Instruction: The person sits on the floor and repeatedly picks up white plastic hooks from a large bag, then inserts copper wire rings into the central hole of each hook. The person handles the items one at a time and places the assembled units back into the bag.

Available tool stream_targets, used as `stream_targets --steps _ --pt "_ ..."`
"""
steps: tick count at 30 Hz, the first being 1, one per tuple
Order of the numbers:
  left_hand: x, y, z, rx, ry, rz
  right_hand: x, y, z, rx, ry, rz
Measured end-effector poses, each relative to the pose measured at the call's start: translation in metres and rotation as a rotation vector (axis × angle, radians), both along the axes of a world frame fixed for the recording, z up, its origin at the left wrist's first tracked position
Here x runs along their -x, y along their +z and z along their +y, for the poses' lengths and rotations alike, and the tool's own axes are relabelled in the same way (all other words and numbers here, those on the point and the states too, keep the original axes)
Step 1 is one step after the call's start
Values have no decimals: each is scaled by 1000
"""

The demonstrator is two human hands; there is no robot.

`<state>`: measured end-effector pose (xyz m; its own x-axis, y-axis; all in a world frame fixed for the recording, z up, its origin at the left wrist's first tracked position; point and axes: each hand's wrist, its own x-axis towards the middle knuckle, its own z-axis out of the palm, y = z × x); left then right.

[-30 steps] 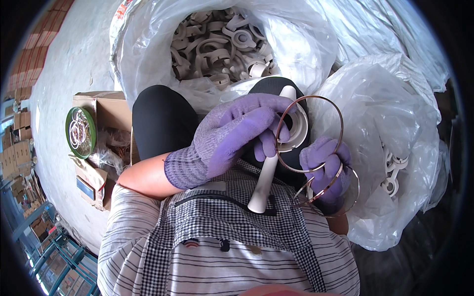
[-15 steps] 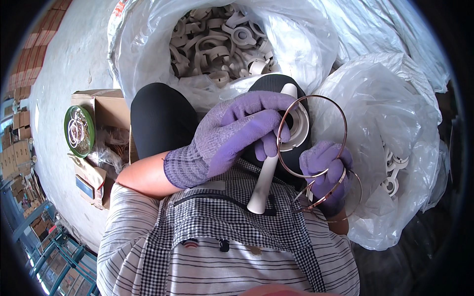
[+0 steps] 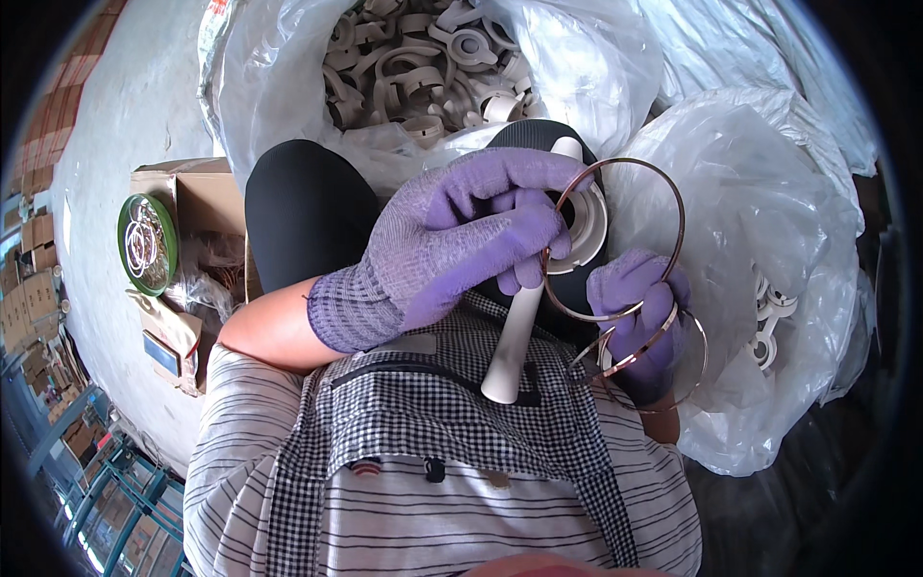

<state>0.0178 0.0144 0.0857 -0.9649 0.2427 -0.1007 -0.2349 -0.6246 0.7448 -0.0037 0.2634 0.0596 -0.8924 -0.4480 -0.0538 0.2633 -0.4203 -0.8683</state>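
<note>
My left hand (image 3: 452, 231), in a purple knitted glove, is closed around a white plastic part (image 3: 514, 346) with a long handle and a round collar, over my right thigh. A copper-coloured wire ring (image 3: 681, 231) passes at its fingertips; whether they pinch it I cannot tell. My right hand (image 3: 639, 313), gloved alike, is closed on that ring's lower right side and on more thin metal rings (image 3: 705, 358) hanging below. The collar is partly hidden behind the left fingers and the ring.
Ahead stands a plastic-lined sack (image 3: 279, 87) with many white plastic parts (image 3: 471, 48). Another clear-lined bag (image 3: 731, 212) at right holds similar parts (image 3: 769, 332). On the left, a green round dish (image 3: 173, 245) of metal rings rests by a cardboard box (image 3: 212, 197).
Little differs. The left fingers have shifted slightly against the ring, and the ring has tilted a bit. The whole view has shifted slightly.
</note>
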Motion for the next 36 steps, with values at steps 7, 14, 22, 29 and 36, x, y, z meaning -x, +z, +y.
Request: stream_targets --steps 7,14,22,29,36 --pt "1 2 -2 55 -1 37 4 10 -1 -66 -7 48" --pt "-1 3 0 -20 -6 18 6 16 3 -194 8 187" --pt "1 2 -5 81 -55 76 8 22 5 -324 13 327" --pt "0 2 -5 65 -61 38 10 27 7 -429 7 437" --pt "-4 12 2 153 -33 -29 10 18 2 -546 -30 562"
